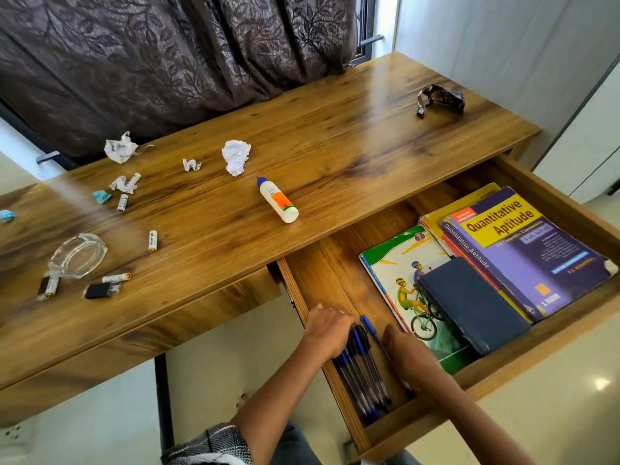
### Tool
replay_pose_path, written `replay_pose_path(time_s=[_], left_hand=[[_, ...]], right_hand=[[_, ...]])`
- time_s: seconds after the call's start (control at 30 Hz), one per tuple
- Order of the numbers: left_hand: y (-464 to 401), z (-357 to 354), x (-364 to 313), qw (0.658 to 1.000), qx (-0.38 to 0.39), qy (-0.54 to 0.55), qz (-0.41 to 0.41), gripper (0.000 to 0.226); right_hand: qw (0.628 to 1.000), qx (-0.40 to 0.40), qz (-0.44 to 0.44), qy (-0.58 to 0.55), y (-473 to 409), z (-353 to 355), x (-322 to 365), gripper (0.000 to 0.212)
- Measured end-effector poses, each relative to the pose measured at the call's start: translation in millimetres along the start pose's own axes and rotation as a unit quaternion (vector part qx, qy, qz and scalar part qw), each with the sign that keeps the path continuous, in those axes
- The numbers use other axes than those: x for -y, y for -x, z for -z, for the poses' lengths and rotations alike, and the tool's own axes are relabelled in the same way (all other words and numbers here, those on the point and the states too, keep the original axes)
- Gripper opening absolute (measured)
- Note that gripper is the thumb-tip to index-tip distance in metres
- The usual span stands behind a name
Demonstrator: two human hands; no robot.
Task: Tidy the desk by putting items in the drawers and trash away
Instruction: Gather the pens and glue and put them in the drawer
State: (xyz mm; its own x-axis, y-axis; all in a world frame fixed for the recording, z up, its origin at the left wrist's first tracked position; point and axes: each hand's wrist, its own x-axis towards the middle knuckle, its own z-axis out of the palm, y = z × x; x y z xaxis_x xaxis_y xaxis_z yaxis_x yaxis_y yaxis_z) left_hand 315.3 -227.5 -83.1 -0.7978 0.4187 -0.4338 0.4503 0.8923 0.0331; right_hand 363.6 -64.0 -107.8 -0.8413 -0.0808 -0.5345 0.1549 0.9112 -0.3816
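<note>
Pens (360, 367) in drawer (436, 391), between both hands

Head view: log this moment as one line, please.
stage: stowing pens | left hand: on pens in open drawer | right hand: beside pens, grip unclear | desk: glue bottle, crumpled paper remain

purple book (523, 250): "Quantitative Aptitude", "(Fully Solved)", "S. CHAND" low on cover | its spine: "Quantitative Aptitude" | battery (153, 240): looks like "Hybright", small and unsure | glue bottle (277, 200): label print too small to read
</note>
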Motion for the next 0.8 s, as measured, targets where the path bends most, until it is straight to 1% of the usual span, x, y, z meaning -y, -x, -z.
replay_pose_path(time_s=[0.17, 0.23, 0.47, 0.57, 0.67, 0.8], left_hand=[[3.4, 1.6, -0.4, 1.000, -0.013, -0.003, -0.008, 0.055], [4.8, 2.0, -1.4, 1.000, -0.012, -0.005, -0.014, 0.055], [7.3, -0.4, -4.3, 1.000, -0.020, 0.012, -0.003, 0.040], [7.7, 0.1, -4.5, 1.000, -0.024, 0.014, -0.004, 0.035], [8.4, 1.7, -4.4, 0.998, -0.050, 0.023, -0.009, 0.033], [11.7, 3.7, -3.9, 0.992, -0.120, 0.045, -0.013, 0.030]], right_hand=[[1.000, 0.002, -0.007, 0.002, 10.1, -6.2, -3.7, 0.014], [1.000, 0.002, -0.009, 0.001, 12.0, -7.8, -4.7, 0.015], [1.000, 0.026, 0.010, 0.004, 14.8, -7.0, -0.1, 0.027], [0.999, 0.035, 0.014, 0.008, 17.0, -4.7, -1.0, 0.028], [0.999, 0.037, 0.004, -0.003, 19.5, 1.0, -2.3, 0.028], [0.999, -0.004, -0.016, -0.030, 22.1, 11.0, -2.3, 0.020]])
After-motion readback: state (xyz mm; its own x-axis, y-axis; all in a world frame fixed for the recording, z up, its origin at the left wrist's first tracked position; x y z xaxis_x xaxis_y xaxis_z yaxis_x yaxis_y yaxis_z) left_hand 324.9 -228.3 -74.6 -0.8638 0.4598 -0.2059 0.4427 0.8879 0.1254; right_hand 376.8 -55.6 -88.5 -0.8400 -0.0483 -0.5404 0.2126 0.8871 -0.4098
